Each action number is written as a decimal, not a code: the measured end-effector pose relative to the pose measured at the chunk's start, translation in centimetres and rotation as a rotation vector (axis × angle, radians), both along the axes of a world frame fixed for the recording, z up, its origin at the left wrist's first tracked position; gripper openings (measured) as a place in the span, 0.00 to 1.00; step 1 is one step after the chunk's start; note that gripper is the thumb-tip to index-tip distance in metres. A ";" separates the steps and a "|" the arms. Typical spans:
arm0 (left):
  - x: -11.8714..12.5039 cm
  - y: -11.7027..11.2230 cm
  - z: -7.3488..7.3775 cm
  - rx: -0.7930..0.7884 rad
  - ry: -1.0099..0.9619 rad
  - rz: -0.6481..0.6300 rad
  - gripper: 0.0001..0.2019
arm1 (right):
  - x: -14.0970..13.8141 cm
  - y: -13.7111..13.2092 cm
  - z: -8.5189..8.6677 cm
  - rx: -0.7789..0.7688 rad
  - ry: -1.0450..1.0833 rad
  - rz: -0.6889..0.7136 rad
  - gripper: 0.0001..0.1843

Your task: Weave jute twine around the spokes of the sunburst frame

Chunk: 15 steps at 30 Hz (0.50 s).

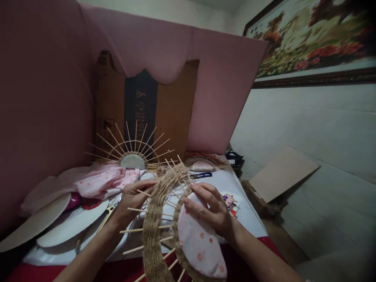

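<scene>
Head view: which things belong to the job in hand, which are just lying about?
In the job:
- brown woven-twine arch with pale wooden sticks, between left hand and right hand
- white flower-print fabric half-disc, under the right hand's fingers

Lying about, probably:
- crumpled pink patterned fabric; could be spare material
- large brown cardboard with blue stripe
- flat beige panel
</scene>
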<state>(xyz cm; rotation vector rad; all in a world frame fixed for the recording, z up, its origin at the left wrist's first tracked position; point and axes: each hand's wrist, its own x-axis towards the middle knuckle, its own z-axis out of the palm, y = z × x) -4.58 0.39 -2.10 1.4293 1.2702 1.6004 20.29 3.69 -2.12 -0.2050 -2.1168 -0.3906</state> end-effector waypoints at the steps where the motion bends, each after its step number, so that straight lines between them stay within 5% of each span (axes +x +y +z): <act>1: 0.0 0.0 0.1 0.002 -0.015 0.001 0.09 | 0.0 0.0 0.0 0.028 0.001 -0.010 0.20; 15: 0.1 0.3 -0.5 -0.005 -0.088 0.088 0.08 | 0.3 -0.1 -0.2 0.073 -0.029 -0.019 0.17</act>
